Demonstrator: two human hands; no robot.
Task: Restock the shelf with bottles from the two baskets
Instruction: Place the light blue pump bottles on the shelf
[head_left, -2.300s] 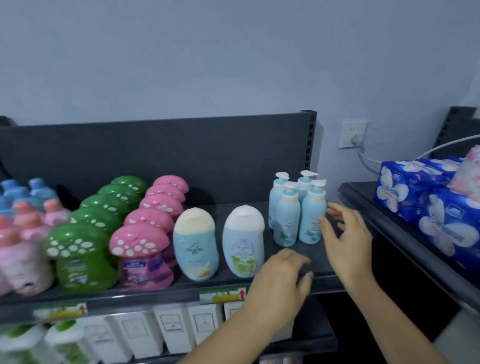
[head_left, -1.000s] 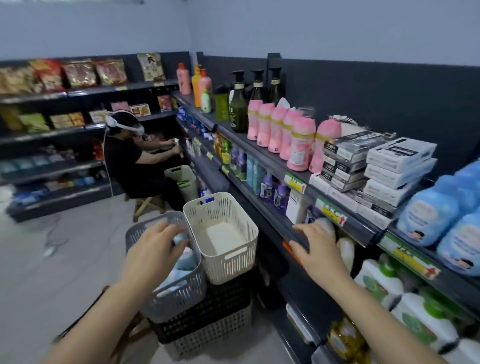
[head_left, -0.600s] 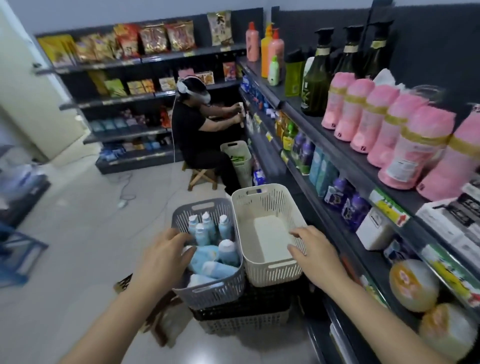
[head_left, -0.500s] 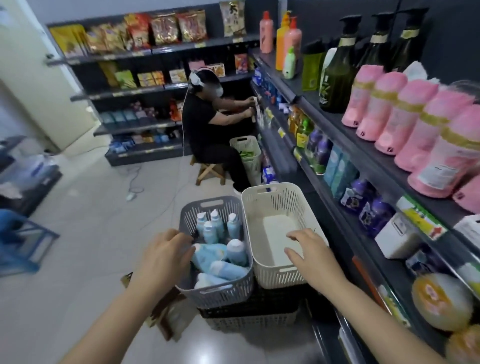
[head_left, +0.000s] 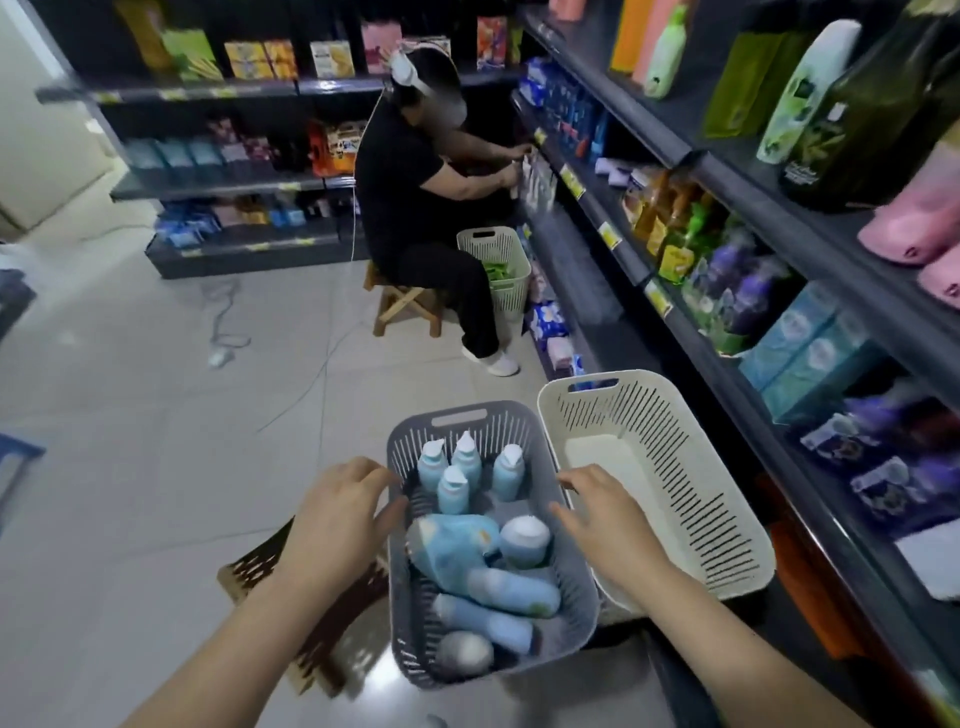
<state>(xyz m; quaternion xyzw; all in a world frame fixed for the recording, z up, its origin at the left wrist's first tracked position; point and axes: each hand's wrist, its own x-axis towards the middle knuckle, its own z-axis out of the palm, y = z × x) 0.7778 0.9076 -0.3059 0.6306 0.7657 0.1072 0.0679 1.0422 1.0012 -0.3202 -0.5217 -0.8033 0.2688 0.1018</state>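
Both hands are over the baskets right now and neither one is holding anything. The left hand (head_left: 337, 514) sits at the left rim of the grey basket (head_left: 519, 421), fingers loose and a bit bent, thumb right up against the edge. The right hand (head_left: 608, 525) hovers over the strip where the grey basket meets the white basket (head_left: 691, 483), fingers spread and relaxed.

All the bottles are in the grey one. Four small blue pump bottles (head_left: 453, 491) stand upright at the far end, and several bigger blue bottles (head_left: 452, 545) lie on their sides in a pile nearer to me, some with white caps. The view is blurry, so I can't read any labels.

The two baskets stand side by side, touching, on a dark slatted crate (head_left: 260, 577). The shelf (head_left: 779, 213) runs along the right, packed with bottles and boxes. Further down the aisle another person (head_left: 415, 208) sits on a wooden stool (head_left: 405, 306) with a pale basket (head_left: 498, 260) beside them.
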